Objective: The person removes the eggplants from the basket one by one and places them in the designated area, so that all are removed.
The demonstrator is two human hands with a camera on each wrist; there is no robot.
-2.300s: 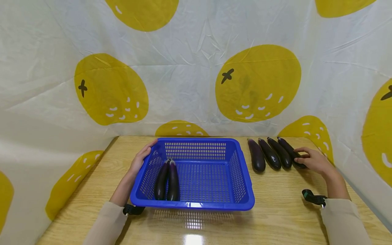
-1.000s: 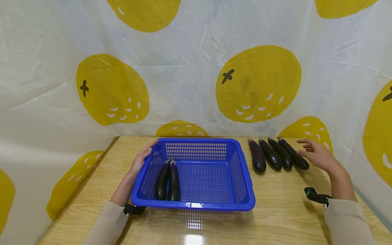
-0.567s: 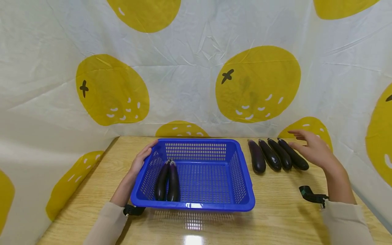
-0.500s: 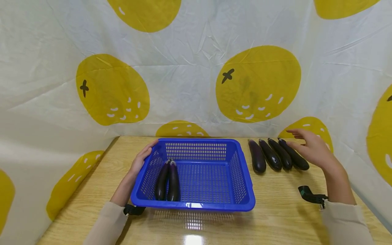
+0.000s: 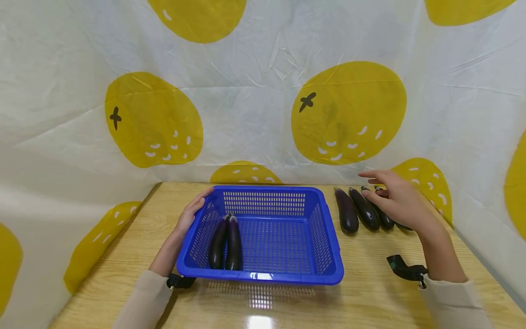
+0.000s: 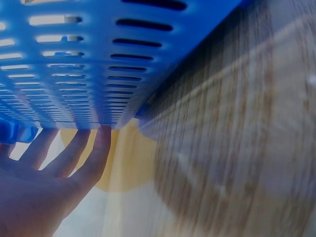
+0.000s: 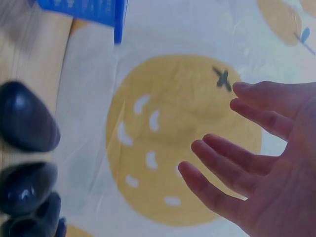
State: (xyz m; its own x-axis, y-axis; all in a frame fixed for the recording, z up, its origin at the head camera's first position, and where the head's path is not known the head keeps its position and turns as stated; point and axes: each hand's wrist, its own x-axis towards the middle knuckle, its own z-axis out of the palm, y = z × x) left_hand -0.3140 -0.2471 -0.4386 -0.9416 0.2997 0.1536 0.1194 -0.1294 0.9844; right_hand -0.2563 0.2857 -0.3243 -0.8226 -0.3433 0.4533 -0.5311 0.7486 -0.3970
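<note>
from the head view the right hand (image 5: pixel 400 201) hovers with loose, spread fingers, holding nothing, just above a row of four eggplants (image 5: pixel 363 211) lying on the desk (image 5: pixel 370 283) to the right of the blue basket (image 5: pixel 263 274); their long axes run away from the person, side by side, the rightmost largely hidden under the palm, so this hand is by far the nearer; the left hand (image 5: pixel 191 214) rests straight-fingered on the basket's left rim, beside two eggplants inside (image 5: pixel 226 242); the left wrist view shows fingers (image 6: pixel 94 158) flat against the basket wall (image 6: pixel 89 64); the right wrist view shows the open fingers (image 7: pixel 237 163) apart from the rounded eggplant ends (image 7: pixel 24 123) at the left.
</note>
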